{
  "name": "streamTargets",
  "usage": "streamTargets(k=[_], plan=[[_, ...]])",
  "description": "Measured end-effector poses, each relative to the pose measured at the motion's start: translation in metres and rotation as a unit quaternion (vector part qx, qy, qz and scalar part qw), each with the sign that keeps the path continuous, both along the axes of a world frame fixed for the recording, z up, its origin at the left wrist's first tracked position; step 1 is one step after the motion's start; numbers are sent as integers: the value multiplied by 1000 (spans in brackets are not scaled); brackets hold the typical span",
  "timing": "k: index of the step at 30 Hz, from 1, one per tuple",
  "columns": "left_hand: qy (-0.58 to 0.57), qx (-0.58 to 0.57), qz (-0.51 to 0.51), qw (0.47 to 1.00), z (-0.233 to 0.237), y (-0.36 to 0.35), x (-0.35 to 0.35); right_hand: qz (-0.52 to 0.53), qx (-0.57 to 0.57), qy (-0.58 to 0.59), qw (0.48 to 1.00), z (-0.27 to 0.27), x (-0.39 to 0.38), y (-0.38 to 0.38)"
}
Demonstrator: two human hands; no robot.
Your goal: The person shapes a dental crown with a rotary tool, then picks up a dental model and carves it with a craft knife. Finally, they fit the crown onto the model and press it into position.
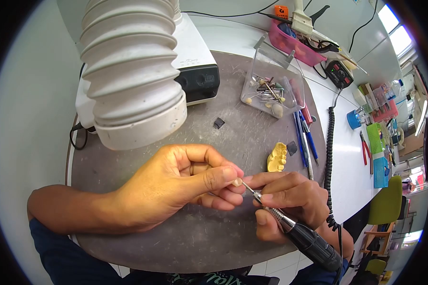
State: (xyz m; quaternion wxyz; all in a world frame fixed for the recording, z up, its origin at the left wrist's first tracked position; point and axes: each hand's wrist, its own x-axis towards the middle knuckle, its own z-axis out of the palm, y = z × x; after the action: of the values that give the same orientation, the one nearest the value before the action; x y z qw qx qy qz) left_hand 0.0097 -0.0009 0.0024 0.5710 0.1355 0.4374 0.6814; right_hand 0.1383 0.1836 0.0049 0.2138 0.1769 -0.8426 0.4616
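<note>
Between the thumb and fingertips of my left hand (pixel 195 178) is a small tooth-coloured dental crown (pixel 237 182). My right hand (pixel 290 197) grips a black and silver rotary handpiece (pixel 309 240) like a pen, its thin bur pointing up and left, with the tip right at the crown. Both hands are close together over the grey work mat (pixel 185 247). Beyond my right hand stands a yellowish dental model (pixel 277 157) with a row of teeth. Dark square pieces lie near the model and farther back on the mat (pixel 218 123).
A white ribbed suction hose (pixel 133 71) hangs over the left side. Behind, a clear box (pixel 273 85) holds several burs. Pens and tools (pixel 307 137) lie right of the model. A coiled black cord (pixel 329 161) runs from a control box (pixel 340 73); a pink basket (pixel 295 42) stands at the back.
</note>
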Motion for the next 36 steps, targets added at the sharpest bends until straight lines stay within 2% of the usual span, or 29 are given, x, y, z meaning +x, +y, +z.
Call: streamTargets(k=[36], plan=[[1, -7, 7, 1000, 1, 0, 1, 1, 12, 24, 1000, -2, -1, 0]])
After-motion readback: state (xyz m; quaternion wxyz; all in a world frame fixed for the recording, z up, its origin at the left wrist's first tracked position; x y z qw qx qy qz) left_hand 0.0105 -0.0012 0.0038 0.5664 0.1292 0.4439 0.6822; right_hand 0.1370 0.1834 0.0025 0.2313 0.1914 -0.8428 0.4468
